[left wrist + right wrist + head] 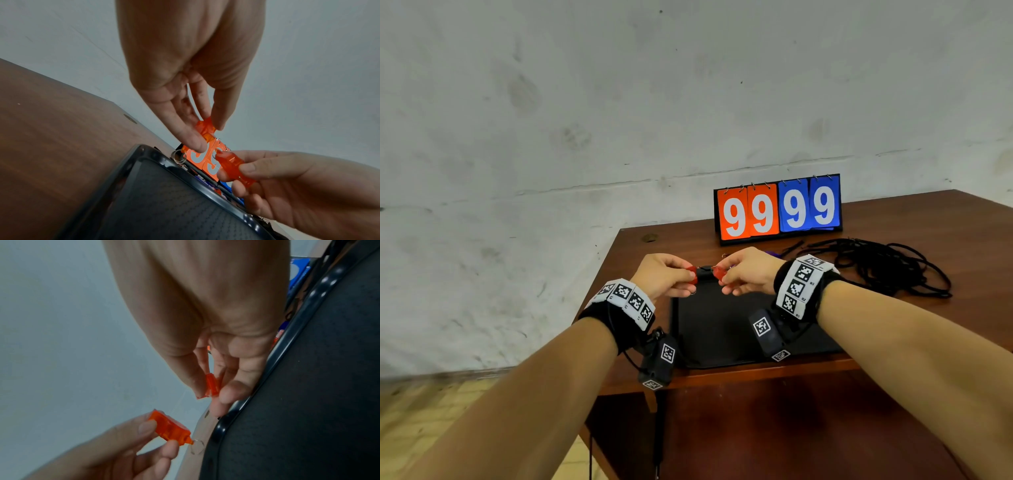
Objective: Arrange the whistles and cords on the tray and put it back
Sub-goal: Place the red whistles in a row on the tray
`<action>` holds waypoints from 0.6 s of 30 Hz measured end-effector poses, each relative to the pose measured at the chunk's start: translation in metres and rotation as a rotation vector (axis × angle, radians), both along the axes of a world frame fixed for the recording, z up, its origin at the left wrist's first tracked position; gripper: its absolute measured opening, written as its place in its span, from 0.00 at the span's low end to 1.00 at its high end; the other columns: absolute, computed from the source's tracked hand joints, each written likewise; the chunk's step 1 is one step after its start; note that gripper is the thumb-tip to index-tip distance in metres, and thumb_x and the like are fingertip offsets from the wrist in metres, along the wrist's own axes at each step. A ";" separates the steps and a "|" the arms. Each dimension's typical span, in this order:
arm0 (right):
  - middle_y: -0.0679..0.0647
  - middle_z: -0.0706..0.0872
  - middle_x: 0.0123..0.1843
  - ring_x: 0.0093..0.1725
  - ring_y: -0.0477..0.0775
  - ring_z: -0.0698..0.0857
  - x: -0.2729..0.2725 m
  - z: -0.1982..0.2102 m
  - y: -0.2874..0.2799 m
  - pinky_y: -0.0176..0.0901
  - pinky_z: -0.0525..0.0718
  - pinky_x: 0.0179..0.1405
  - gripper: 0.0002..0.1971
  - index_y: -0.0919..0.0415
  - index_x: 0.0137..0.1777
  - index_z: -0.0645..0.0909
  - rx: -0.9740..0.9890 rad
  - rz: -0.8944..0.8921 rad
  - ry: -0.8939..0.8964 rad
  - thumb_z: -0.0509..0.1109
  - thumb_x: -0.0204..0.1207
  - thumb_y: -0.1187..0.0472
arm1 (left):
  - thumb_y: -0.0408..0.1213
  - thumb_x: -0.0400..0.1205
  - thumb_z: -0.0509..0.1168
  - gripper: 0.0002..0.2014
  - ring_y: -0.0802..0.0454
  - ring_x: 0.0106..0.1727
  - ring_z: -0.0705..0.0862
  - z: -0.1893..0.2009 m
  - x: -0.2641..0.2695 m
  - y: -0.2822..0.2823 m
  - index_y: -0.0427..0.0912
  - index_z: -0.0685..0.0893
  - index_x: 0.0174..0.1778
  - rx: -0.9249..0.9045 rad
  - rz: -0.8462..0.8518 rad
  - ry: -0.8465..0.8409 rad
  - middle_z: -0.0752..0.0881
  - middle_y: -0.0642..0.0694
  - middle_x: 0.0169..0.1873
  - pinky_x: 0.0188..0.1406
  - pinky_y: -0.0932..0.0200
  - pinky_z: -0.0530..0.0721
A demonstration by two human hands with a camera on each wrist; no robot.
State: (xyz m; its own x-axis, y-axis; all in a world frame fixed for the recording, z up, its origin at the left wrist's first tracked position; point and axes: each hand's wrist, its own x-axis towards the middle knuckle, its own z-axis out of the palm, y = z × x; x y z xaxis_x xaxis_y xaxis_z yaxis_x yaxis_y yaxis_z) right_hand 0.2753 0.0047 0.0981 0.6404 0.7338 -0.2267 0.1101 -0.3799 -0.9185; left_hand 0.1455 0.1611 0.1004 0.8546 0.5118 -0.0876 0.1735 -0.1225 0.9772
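Brown wood counter (pixel 893 219) sits against a scuffed pale wall. L hand (pixel 664 275) pinches one orange-red whistle (pixel 691 273) betw. thumb & fingers; R hand (pixel 748 272) pinches a second orange-red whistle (pixel 719 272) the same way. Both are held up just above the far edge of the black tray (pixel 715 329), close to each other but not touching. L wrist view: metal split ring (pixel 179 157) hangs off the left whistle's end, near the tray rim. Tray lies flat at the near edge of the counter, w/ a textured mat inside & glossy raised rim. Right of the hands, a loose tangle of black cords (pixel 887 263) lies on the counter, off the tray. A purple item peeks out behind the R hand, too hidden to identify. Far side: flip scoreboard (pixel 779 209) stands upright, reading 99 in orange, 99 in blue. Both wrists wear black bands w/ printed marker tags.
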 end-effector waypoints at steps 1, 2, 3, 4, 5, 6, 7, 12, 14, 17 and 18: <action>0.64 0.89 0.51 0.39 0.53 0.90 0.000 -0.002 0.003 0.41 0.87 0.38 0.19 0.66 0.65 0.80 -0.036 0.010 -0.050 0.73 0.75 0.74 | 0.23 0.77 0.73 0.06 0.45 0.34 0.92 -0.001 0.000 0.002 0.32 0.86 0.49 0.004 0.000 0.008 0.91 0.31 0.41 0.40 0.52 0.92; 0.63 0.89 0.50 0.37 0.52 0.90 0.000 -0.003 0.007 0.40 0.87 0.36 0.19 0.66 0.65 0.79 -0.075 0.020 -0.100 0.74 0.74 0.74 | 0.24 0.77 0.74 0.07 0.45 0.35 0.92 -0.003 0.001 0.005 0.32 0.86 0.49 0.009 -0.001 0.014 0.91 0.31 0.41 0.40 0.52 0.92; 0.63 0.89 0.50 0.36 0.51 0.90 0.000 -0.004 0.011 0.39 0.86 0.35 0.18 0.67 0.63 0.80 -0.111 0.028 -0.150 0.74 0.74 0.73 | 0.24 0.77 0.74 0.07 0.44 0.35 0.92 -0.003 0.002 0.007 0.31 0.86 0.50 0.015 -0.004 0.020 0.91 0.31 0.41 0.40 0.52 0.92; 0.63 0.89 0.49 0.36 0.51 0.89 0.001 -0.005 0.015 0.38 0.86 0.34 0.16 0.68 0.61 0.81 -0.145 0.041 -0.195 0.74 0.74 0.73 | 0.25 0.77 0.74 0.08 0.44 0.36 0.92 -0.005 0.003 0.011 0.31 0.86 0.50 0.019 -0.008 0.026 0.91 0.31 0.41 0.40 0.52 0.92; 0.62 0.89 0.48 0.37 0.51 0.89 0.002 -0.005 0.018 0.37 0.86 0.34 0.14 0.68 0.59 0.82 -0.174 0.056 -0.237 0.74 0.74 0.73 | 0.26 0.77 0.74 0.08 0.44 0.37 0.92 -0.005 0.004 0.013 0.31 0.86 0.50 0.024 -0.009 0.030 0.91 0.32 0.41 0.40 0.52 0.92; 0.63 0.90 0.48 0.38 0.51 0.90 0.003 -0.005 0.022 0.37 0.86 0.34 0.12 0.67 0.57 0.84 -0.198 0.071 -0.277 0.74 0.74 0.72 | 0.27 0.77 0.75 0.08 0.44 0.37 0.92 -0.005 0.005 0.016 0.31 0.86 0.50 0.030 -0.010 0.035 0.92 0.32 0.41 0.40 0.52 0.92; 0.63 0.90 0.48 0.39 0.52 0.90 0.005 -0.004 0.025 0.38 0.87 0.36 0.11 0.66 0.56 0.85 -0.218 0.084 -0.314 0.75 0.74 0.71 | 0.28 0.78 0.75 0.08 0.43 0.38 0.92 -0.005 0.007 0.018 0.31 0.86 0.50 0.036 -0.012 0.040 0.92 0.33 0.40 0.40 0.53 0.92; 0.53 0.89 0.37 0.35 0.49 0.87 0.010 -0.003 0.040 0.40 0.89 0.36 0.09 0.62 0.53 0.86 -0.308 0.155 -0.474 0.75 0.73 0.67 | 0.26 0.79 0.72 0.04 0.41 0.44 0.93 -0.005 0.018 0.028 0.33 0.85 0.48 0.151 -0.067 0.105 0.91 0.32 0.43 0.44 0.51 0.93; 0.54 0.88 0.36 0.33 0.49 0.86 0.011 -0.001 0.044 0.40 0.89 0.33 0.08 0.61 0.52 0.86 -0.342 0.190 -0.529 0.75 0.73 0.65 | 0.24 0.79 0.71 0.04 0.41 0.45 0.92 -0.006 0.023 0.030 0.35 0.85 0.45 0.243 -0.108 0.140 0.90 0.32 0.43 0.47 0.49 0.92; 0.51 0.87 0.35 0.30 0.48 0.85 0.014 0.001 0.048 0.38 0.85 0.27 0.08 0.59 0.52 0.85 -0.398 0.229 -0.594 0.75 0.74 0.64 | 0.24 0.78 0.71 0.05 0.46 0.41 0.91 -0.006 0.032 0.032 0.38 0.84 0.44 0.394 -0.174 0.196 0.89 0.39 0.38 0.45 0.51 0.92; 0.51 0.86 0.36 0.29 0.48 0.85 0.016 0.001 0.050 0.37 0.84 0.27 0.08 0.59 0.53 0.85 -0.416 0.239 -0.616 0.75 0.74 0.64 | 0.25 0.77 0.72 0.05 0.48 0.38 0.90 -0.005 0.034 0.033 0.39 0.85 0.44 0.463 -0.197 0.214 0.89 0.41 0.36 0.41 0.53 0.91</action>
State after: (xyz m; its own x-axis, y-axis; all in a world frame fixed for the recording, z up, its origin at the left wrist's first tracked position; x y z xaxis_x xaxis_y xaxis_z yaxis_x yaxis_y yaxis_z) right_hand 0.2909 0.0547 0.0993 0.5754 0.8002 -0.1688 0.6761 -0.5816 -0.4523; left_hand 0.1799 0.1938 0.0949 0.9259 0.3706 -0.0736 0.2931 -0.5818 0.7587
